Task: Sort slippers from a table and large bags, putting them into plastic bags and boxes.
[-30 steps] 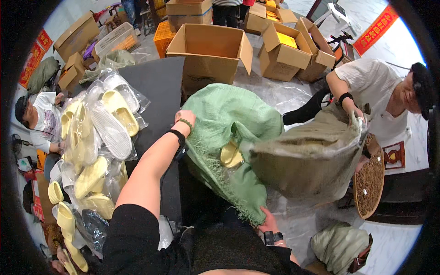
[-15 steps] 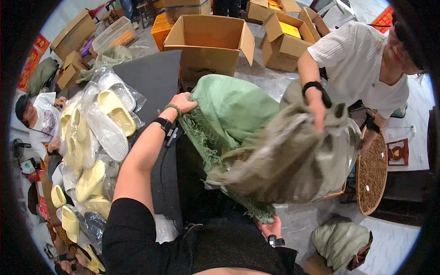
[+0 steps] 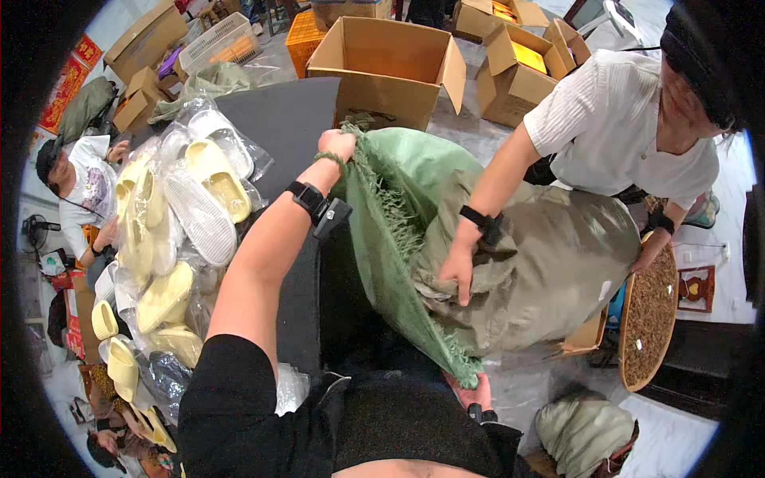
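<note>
Cardboard boxes (image 3: 388, 68) behind; bagged slippers (image 3: 187, 207) beside left hand (image 3: 336, 145) gripping green sack (image 3: 398, 231).

Two sacks — one green (image 3: 398, 215), one olive (image 3: 558, 271); four open cardboard boxes (image 3: 390, 68); one round tray (image 3: 649, 319).

Both hands, left (image 3: 336, 144) and right (image 3: 476, 393), grip green sack (image 3: 398, 239) mouth; co-worker's olive bag (image 3: 558, 263) pushed in.
</note>
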Motion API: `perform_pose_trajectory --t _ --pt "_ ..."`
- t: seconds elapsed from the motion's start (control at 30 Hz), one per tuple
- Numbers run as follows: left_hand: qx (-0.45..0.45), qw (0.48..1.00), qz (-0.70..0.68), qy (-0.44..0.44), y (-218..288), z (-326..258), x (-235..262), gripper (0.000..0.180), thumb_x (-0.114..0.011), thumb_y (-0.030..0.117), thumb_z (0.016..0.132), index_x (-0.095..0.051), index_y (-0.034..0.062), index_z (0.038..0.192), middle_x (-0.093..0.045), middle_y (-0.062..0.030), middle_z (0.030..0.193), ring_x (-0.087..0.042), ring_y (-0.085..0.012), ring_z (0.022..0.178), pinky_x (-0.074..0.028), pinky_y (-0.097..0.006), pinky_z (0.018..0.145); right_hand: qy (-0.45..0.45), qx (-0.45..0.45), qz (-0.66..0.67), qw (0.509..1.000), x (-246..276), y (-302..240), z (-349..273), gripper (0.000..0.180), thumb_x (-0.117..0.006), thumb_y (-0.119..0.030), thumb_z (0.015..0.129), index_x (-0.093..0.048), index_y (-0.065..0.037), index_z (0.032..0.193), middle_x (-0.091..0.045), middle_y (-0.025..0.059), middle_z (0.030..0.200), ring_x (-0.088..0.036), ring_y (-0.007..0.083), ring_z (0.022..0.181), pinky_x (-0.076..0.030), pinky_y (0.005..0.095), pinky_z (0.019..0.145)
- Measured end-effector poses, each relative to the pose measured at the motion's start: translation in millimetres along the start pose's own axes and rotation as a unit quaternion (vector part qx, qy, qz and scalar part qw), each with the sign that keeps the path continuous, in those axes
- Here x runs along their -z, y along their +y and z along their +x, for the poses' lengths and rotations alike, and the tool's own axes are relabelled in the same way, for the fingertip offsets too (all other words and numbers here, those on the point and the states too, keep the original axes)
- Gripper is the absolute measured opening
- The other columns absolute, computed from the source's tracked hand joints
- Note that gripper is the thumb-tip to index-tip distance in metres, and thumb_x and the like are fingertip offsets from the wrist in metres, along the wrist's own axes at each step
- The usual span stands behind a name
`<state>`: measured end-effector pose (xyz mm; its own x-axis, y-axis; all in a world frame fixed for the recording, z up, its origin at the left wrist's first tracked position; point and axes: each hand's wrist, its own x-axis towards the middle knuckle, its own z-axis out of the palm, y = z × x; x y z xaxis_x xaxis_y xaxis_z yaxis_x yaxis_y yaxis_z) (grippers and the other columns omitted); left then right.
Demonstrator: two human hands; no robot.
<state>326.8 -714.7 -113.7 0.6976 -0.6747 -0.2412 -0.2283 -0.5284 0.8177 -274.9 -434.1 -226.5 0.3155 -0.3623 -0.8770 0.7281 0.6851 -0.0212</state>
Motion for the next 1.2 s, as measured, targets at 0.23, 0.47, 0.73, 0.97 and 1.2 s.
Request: perform_pose_trajectory --t 0.23,0.47,0.73,0.97,1.2 --pt "0.015 0.993 -0.046 -0.107 -54.8 46.4 -66.8 0.039 -0.064 0.03 0.082 -0.068 -0.0019 0.104 -0.069 -0.02 0.099 -0.065 -0.0321 0.095 -0.05 -0.041 0.08 0.013 0.033 -0.109 0.993 16.8 -9.6 13.4 0.059 -0.051 -0.022 0.089 -0.036 0.0 0.141 -0.044 0.0216 0.142 -0.043 0.0406 0.129 -0.037 0.0546 0.109" --pt "-0.131 0.891 0.381 -0.212 -11.0 8.1 -29.8 0.054 -0.08 0.043 0.07 -0.07 0.0024 0.105 -0.069 -0.0192 0.104 -0.066 -0.0325 0.098 -0.052 -0.04 0.087 0.068 0.046 -0.161 0.984 -8.1 3.0 10.8 0.054 -0.05 -0.024 0.09 -0.04 0.001 0.137 -0.049 0.0205 0.137 -0.049 0.0391 0.124 -0.041 0.0522 0.104" --pt "-0.104 0.874 0.407 -0.245 6.0 -79.9 -110.9 0.021 -0.067 0.012 0.08 -0.068 -0.0043 0.095 -0.067 -0.0262 0.098 -0.067 -0.038 0.091 -0.056 -0.046 0.075 0.033 0.072 -0.105 0.991 16.1 -0.1 22.5 0.046 -0.053 -0.027 0.089 -0.052 0.0 0.126 -0.059 0.0163 0.126 -0.056 0.0347 0.116 -0.044 0.0491 0.1" --pt "0.078 0.926 0.274 -0.245 -133.5 11.1 -91.4 0.036 -0.061 0.015 0.087 -0.055 -0.0025 0.117 -0.063 -0.0187 0.11 -0.063 -0.0348 0.094 -0.054 -0.043 0.075 -0.005 0.112 -0.03 0.993 -12.0 -5.6 29.1 0.034 -0.052 -0.024 0.091 -0.059 -0.005 0.118 -0.066 0.0097 0.115 -0.06 0.0294 0.11 -0.045 0.0436 0.101" --pt "-0.064 0.991 0.114 -0.027 -37.4 -53.5 -9.3 0.035 -0.048 0.025 0.086 -0.064 -0.0019 0.101 -0.067 -0.0195 0.098 -0.063 -0.0329 0.085 -0.049 -0.042 0.081 -0.012 0.369 -0.687 0.626 -49.6 -17.8 7.6 0.026 -0.054 -0.009 0.087 -0.061 -0.004 0.111 -0.065 0.0097 0.113 -0.062 0.0238 0.104 -0.05 0.0333 0.09"
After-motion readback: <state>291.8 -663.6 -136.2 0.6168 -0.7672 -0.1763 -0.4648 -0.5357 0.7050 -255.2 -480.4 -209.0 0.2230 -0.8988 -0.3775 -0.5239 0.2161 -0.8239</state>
